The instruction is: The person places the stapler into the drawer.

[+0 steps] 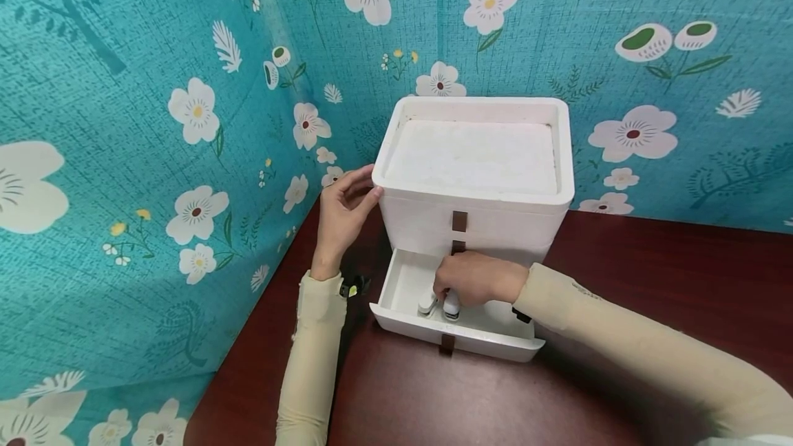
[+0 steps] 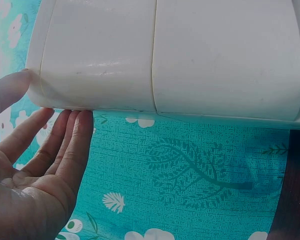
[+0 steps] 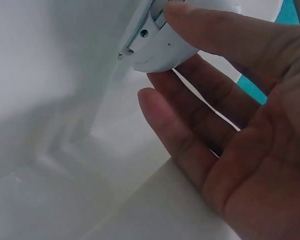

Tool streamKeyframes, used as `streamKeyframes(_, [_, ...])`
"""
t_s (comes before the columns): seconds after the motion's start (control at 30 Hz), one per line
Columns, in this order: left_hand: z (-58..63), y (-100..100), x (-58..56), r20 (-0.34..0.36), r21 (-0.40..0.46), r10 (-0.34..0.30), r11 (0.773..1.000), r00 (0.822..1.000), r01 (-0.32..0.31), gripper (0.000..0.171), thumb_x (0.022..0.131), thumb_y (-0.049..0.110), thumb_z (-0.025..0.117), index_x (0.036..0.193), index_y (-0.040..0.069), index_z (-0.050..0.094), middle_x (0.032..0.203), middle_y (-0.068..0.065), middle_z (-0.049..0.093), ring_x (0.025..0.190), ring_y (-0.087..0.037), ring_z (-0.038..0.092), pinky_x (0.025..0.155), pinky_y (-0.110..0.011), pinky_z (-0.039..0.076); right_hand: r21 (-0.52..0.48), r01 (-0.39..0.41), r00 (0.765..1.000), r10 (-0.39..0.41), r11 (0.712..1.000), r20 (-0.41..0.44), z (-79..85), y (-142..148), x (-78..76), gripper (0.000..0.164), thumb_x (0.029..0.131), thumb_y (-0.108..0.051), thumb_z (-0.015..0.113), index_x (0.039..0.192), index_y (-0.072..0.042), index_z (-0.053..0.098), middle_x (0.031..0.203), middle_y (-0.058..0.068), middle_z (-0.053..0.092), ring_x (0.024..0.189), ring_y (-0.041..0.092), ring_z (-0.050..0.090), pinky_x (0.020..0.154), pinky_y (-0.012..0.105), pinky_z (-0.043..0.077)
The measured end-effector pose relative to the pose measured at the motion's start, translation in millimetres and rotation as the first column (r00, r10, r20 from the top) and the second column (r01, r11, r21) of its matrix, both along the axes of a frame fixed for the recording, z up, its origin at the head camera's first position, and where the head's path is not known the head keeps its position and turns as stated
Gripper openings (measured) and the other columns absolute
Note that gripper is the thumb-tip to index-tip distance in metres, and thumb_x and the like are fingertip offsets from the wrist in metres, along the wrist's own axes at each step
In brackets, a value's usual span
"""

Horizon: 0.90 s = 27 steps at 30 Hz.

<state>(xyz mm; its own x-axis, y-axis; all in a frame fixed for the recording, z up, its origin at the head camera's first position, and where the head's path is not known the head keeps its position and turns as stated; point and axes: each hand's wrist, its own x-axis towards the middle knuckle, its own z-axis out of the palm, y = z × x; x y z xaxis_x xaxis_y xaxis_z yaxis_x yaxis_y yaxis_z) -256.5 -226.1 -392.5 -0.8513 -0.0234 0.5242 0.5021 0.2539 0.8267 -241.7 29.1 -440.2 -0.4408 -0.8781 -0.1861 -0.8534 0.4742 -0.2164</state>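
Note:
A white box unit [image 1: 477,226] stands on the table, its bottom drawer [image 1: 393,281] pulled out. My left hand [image 1: 343,219] rests against its upper left corner; in the left wrist view the fingers are extended, fingertips touching the side. Inside the drawer, my right hand [image 1: 471,277] pinches a small white stapler-like object [image 1: 451,307] between thumb and fingers. The right wrist view shows that object [image 3: 162,52] with a rounded shell and a metal pin; its far part is hidden. A similar white object [image 1: 426,304] lies just left of it in the drawer.
The unit's top is a shallow rimmed tray [image 1: 473,197]. Brown tabs [image 1: 459,221] mark the drawer fronts. A dark red table [image 1: 657,274] lies beneath, and a teal flowered cloth [image 1: 533,40] hangs behind and to the left.

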Motion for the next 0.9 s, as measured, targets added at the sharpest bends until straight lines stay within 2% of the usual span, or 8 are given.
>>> streamKeyframes(0.27, [2.6, 0.9, 0.1, 0.006, 0.017, -0.004, 1.000, 1.000, 0.004, 0.040, 0.095, 0.006, 0.075, 0.135, 0.001, 0.068, 0.131, -0.020, 0.071, 0.117, -0.035, 0.072, 0.097, -0.033, 0.062, 0.026, -0.054, 0.993, 0.056, 0.998, -0.107, -0.8, -1.0, 2.8, 0.038, 0.075, 0.016, 0.064, 0.069, -0.021, 0.065, 0.070, -0.010, 0.056, 0.064, 0.009, 0.042, 0.055, 0.025, 0.042])
streamKeyframes(0.53, [2.9, 0.9, 0.9, 0.009, 0.014, 0.000, 1.000, 1.000, 0.000, 0.040, 0.095, 0.007, 0.075, 0.135, 0.001, 0.068, 0.131, -0.019, 0.071, 0.116, -0.034, 0.072, 0.098, -0.042, 0.062, 0.057, -0.035, 0.993, 0.041, 0.998, -0.110, -1.9, -3.8, 5.1, 0.037, 0.080, 0.014, 0.067, 0.068, -0.021, 0.064, 0.070, -0.009, 0.054, 0.064, 0.008, 0.040, 0.054, 0.023, 0.040])
streamKeyframes(0.73, [1.2, -0.3, 0.6, 0.013, 0.010, 0.001, 1.000, 1.000, -0.001, 0.041, 0.096, 0.007, 0.075, 0.135, 0.002, 0.068, 0.132, -0.019, 0.071, 0.117, -0.035, 0.072, 0.097, -0.038, 0.062, 0.067, -0.038, 0.993, 0.045, 0.997, -0.112, -3.4, -4.6, 7.3, 0.039, 0.082, 0.014, 0.066, 0.064, -0.020, 0.058, 0.068, -0.010, 0.045, 0.065, 0.009, 0.032, 0.052, 0.023, 0.031])
streamKeyframes(0.9, [0.5, 0.5, 0.5, 0.006, 0.006, -0.002, 1.000, 1.000, 0.002, 0.041, 0.095, 0.006, 0.075, 0.135, 0.001, 0.068, 0.132, -0.020, 0.070, 0.117, -0.035, 0.072, 0.096, -0.034, 0.063, 0.079, -0.019, 0.994, 0.028, 0.997, -0.109, -3.2, -3.8, 8.5, 0.036, 0.081, 0.013, 0.068, 0.068, -0.021, 0.065, 0.070, -0.009, 0.056, 0.063, 0.008, 0.039, 0.053, 0.024, 0.040])
